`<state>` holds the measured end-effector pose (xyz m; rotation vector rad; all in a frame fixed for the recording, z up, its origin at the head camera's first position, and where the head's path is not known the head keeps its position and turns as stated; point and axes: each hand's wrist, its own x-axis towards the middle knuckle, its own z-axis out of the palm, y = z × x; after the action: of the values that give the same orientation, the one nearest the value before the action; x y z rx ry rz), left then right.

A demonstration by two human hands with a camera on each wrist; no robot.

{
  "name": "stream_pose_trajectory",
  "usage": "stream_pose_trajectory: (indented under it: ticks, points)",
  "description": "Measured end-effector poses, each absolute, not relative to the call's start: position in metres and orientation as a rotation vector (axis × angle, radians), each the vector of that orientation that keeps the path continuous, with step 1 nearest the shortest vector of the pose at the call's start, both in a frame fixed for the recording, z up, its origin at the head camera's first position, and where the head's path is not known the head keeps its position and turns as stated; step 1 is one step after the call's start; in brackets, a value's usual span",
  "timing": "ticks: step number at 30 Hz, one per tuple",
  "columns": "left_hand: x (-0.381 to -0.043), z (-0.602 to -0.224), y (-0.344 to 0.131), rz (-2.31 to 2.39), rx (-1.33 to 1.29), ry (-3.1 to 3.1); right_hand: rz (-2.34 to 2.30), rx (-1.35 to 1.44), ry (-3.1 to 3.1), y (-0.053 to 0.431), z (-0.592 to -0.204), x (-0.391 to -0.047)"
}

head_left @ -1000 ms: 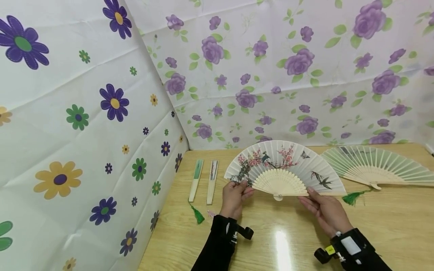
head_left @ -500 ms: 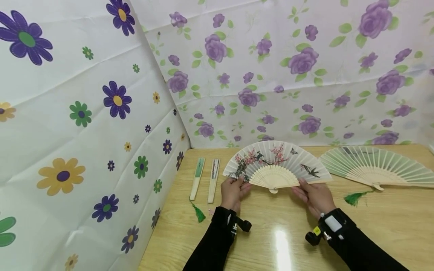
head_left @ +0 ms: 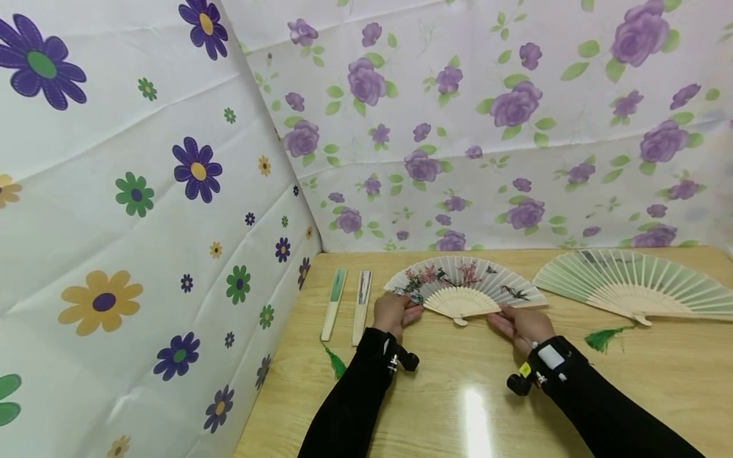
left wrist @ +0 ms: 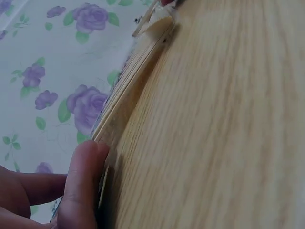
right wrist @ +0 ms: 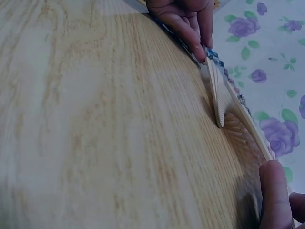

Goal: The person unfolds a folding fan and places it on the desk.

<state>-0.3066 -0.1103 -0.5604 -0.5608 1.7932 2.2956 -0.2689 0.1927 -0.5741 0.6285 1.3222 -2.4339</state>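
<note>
A spread folding fan, white with pink blossoms, birds and pale ribs, lies low over the table in the head view. The left hand pinches its left end between thumb and fingers. At the right end, the right hand pinches the fan's lower edge. Seen from the left wrist, the fan's stacked ribs run close along the wood past the left thumb and fingers. The right wrist view shows both hands on the fan, its pivot end near the wood. Whether the whole fan touches the table I cannot tell.
An open green fan with a green tassel lies to the right. Two folded fans, one green-topped and one white-topped, lie at the left. Flowered cloths hang behind and left of the wooden table.
Both hands have lowered the white fan toward the table and shifted it slightly left, beside the green fan. The right hand moved left with it. Both hands keep their pinch.
</note>
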Motion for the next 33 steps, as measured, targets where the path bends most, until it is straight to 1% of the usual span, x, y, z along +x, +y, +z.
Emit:
stream_pose_trajectory:
  ticks: [5, 15, 25, 33]
  points:
    - [-0.309, -0.558, -0.111, 2.197, -0.554, 1.842, -2.441, 0.664, 1.292, 0.195, -0.577, -0.271]
    - [-0.312, -0.556, -0.118, 2.099, -0.482, 1.921, -2.452, 0.615, 1.263, 0.201, -0.577, -0.268]
    - [-0.310, -0.556, -0.123, 2.115, -0.490, 1.847, -2.432, 0.580, 1.300, 0.201, -0.575, -0.259]
    - [-0.300, -0.554, -0.130, 2.220, -0.484, 1.656, -2.428, 0.525, 1.265, 0.206, -0.579, -0.256]
